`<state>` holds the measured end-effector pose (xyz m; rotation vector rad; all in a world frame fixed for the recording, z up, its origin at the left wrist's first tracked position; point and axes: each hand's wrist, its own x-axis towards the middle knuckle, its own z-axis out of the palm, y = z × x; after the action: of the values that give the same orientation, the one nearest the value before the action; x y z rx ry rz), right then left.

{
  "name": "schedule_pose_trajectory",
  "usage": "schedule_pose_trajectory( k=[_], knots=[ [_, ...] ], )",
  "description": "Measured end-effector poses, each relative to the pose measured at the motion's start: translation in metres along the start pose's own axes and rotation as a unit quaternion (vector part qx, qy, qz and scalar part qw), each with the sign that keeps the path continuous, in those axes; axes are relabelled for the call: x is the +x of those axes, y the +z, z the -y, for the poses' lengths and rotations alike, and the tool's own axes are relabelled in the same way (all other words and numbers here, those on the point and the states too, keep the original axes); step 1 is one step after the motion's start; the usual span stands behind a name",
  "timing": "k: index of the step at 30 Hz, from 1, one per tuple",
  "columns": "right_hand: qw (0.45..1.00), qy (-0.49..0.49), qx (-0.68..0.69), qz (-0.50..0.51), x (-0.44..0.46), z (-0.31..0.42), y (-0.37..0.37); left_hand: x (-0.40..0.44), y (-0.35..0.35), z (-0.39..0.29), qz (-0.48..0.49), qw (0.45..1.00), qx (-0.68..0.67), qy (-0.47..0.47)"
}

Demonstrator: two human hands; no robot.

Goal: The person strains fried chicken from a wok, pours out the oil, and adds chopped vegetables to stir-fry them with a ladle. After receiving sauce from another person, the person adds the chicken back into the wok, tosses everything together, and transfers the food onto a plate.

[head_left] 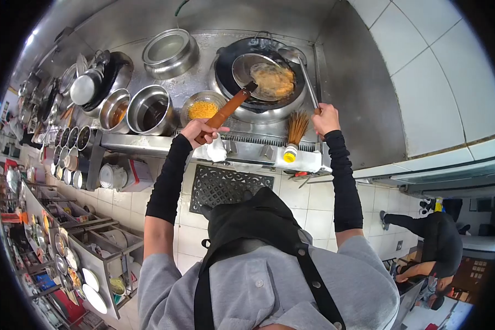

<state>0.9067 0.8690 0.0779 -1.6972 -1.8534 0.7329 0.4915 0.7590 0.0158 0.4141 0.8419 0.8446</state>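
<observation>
My left hand (197, 133) is closed around the wooden handle of a round skimmer (242, 70); its index finger sticks out to the side. The skimmer's metal bowl lies in a black wok (223, 61) on the stove. Golden-brown food (278, 82) sits over the skimmer among bubbling oil. My right hand (327, 119) grips the long metal handle of a ladle (310, 83), whose bowl rests at the wok's upper right rim. Just below my left hand a white cloth (217, 149) lies on the stove's front edge. A bamboo brush (297, 127) stands near my right hand.
Left of the wok are a strainer bowl with yellow bits (202, 109), a pot of dark liquid (150, 114) and a lidded pot (170, 50). A yellow-capped container (290, 153) sits on the front ledge. Behind, at lower right, another person (443, 236) bends over.
</observation>
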Motion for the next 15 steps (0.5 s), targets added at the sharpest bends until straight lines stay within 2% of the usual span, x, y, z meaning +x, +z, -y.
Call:
schedule_pose_trajectory(
  k=[6, 7, 10, 11, 15],
  knots=[
    [0.997, 0.031, 0.072, -0.019, -0.008, -0.02, 0.009, 0.024, -0.001, 0.011, 0.067, 0.994, -0.084, -0.012],
    [0.996, 0.048, 0.079, 0.012, -0.004, -0.021, 0.012, 0.027, -0.002, 0.012, 0.084, 0.991, -0.102, -0.013],
    [0.942, 0.093, 0.308, 0.096, -0.006, -0.023, 0.003, 0.029, 0.001, 0.014, 0.098, 0.987, -0.131, -0.001],
    [0.945, 0.08, 0.306, 0.079, -0.008, -0.022, 0.007, 0.029, 0.004, 0.018, 0.097, 0.986, -0.139, 0.004],
    [0.993, 0.038, 0.115, -0.012, -0.007, 0.01, 0.014, 0.042, 0.0, 0.023, 0.107, 0.974, -0.2, -0.008]
  ],
)
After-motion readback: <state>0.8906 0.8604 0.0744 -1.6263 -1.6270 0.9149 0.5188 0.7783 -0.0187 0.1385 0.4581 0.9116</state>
